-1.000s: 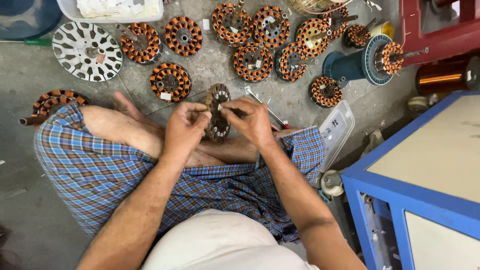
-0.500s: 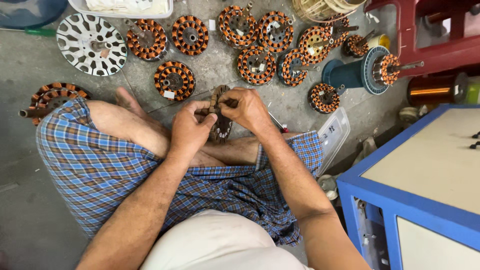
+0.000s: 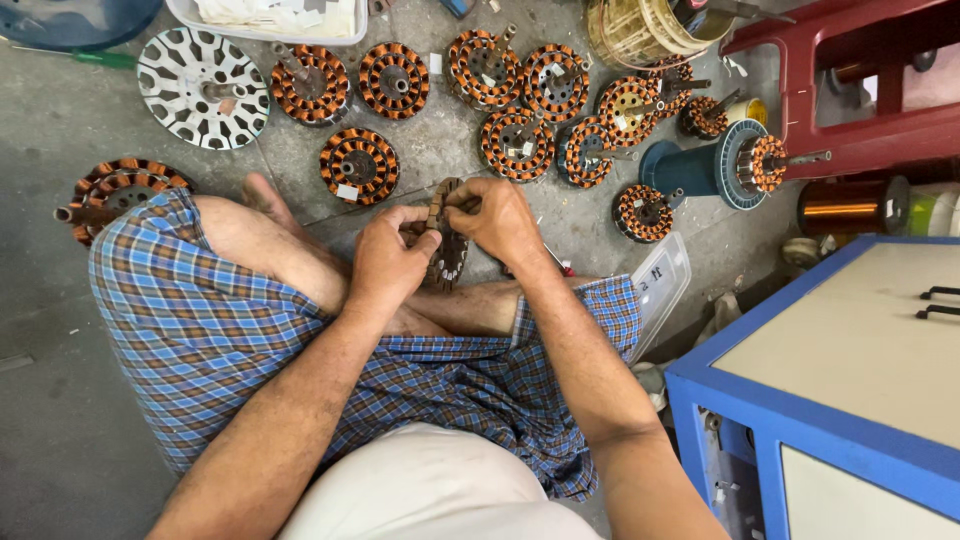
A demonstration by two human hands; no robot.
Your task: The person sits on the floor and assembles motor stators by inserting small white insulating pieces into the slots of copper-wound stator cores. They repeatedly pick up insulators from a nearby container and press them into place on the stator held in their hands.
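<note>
Both hands pinch the stator core (image 3: 447, 245) held on edge above the crossed legs, the left hand (image 3: 392, 258) gripping its near rim, the right hand (image 3: 497, 217) working its top; it looks stiff, heavy steel, best gripped by the rim.

The motor core (image 3: 447, 245) held between the left hand (image 3: 392, 262) and the right hand (image 3: 497, 218) looks like dull dark metal with ridged edges. The wound cores (image 3: 393, 81) on the floor (image 3: 60, 140) carry glossy copper wire over grey metal. The slotted disc (image 3: 203, 87) is pale matt metal. The floor is rough, stained concrete. The checked shorts (image 3: 210, 330) are soft woven cloth. The copper spool (image 3: 850, 206) shines, and the blue cabinet (image 3: 800, 400) has smooth painted metal
</note>
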